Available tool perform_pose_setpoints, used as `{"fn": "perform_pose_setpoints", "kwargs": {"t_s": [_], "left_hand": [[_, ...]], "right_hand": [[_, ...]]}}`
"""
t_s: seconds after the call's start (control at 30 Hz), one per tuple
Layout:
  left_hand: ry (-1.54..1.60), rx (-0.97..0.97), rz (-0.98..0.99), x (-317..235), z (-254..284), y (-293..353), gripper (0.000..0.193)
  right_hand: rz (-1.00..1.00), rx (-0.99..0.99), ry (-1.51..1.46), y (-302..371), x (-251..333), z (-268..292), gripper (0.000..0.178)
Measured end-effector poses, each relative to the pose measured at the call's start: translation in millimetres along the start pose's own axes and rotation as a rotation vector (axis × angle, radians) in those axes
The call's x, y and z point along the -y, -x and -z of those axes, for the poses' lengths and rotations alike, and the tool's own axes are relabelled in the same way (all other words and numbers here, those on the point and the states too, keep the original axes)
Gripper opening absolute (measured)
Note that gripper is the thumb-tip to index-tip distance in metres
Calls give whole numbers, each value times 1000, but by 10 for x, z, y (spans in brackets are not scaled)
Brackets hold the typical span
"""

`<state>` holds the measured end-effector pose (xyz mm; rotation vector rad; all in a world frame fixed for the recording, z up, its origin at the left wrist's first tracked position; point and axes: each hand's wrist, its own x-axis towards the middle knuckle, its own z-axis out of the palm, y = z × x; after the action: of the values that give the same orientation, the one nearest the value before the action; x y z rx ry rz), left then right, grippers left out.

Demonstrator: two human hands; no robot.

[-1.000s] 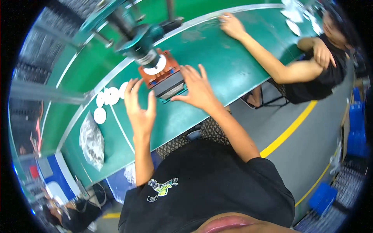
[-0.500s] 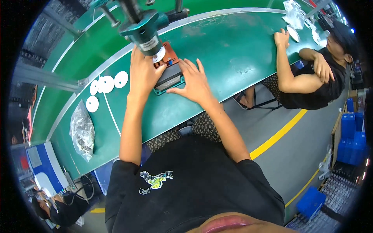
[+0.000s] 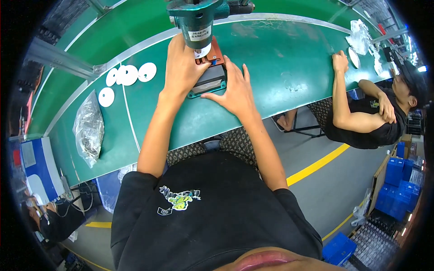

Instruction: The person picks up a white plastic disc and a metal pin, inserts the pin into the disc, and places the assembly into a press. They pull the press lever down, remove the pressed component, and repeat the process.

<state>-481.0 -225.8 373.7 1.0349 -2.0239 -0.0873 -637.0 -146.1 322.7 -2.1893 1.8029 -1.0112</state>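
The teal head of a bench press (image 3: 194, 27) stands over a white disc (image 3: 203, 50) and an orange-brown fixture (image 3: 216, 53). My left hand (image 3: 181, 70) is at the left side of the fixture, with its thumb bent in below the disc. Its fingertips are partly hidden behind the press head, and what they hold is hidden too. On the right, my right hand (image 3: 237, 92) rests against the press's grey block and teal base (image 3: 209, 86). Its fingers are stretched along the right side, and the thumb lies spread at the front edge.
Several white discs (image 3: 130, 75) with holes lie on the green table (image 3: 280, 58), left of the press. Nearer me is a clear plastic bag (image 3: 88, 128) with contents. A seated co-worker (image 3: 361, 113) is at the right, beside white parts and plastic bags (image 3: 359, 38).
The view has shifted, so the press and both hands appear further right and higher. Both hands keep nearly the same places at the fixture and base.
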Motion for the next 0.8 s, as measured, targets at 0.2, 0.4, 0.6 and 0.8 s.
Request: {"fn": "perform_pose_setpoints", "kwargs": {"t_s": [0.2, 0.4, 0.6, 0.8], "left_hand": [[-6, 6, 18, -7, -34, 11, 67], [107, 51, 54, 20, -25, 0, 70], [125, 102, 48, -97, 95, 28, 63], [170, -18, 90, -317, 199, 399, 63]], "right_hand": [[-17, 2, -36, -14, -1, 45, 123], [-17, -16, -47, -23, -2, 44, 125], [-10, -24, -29, -33, -3, 21, 126], [234, -394, -192, 44, -36, -20, 88]]}}
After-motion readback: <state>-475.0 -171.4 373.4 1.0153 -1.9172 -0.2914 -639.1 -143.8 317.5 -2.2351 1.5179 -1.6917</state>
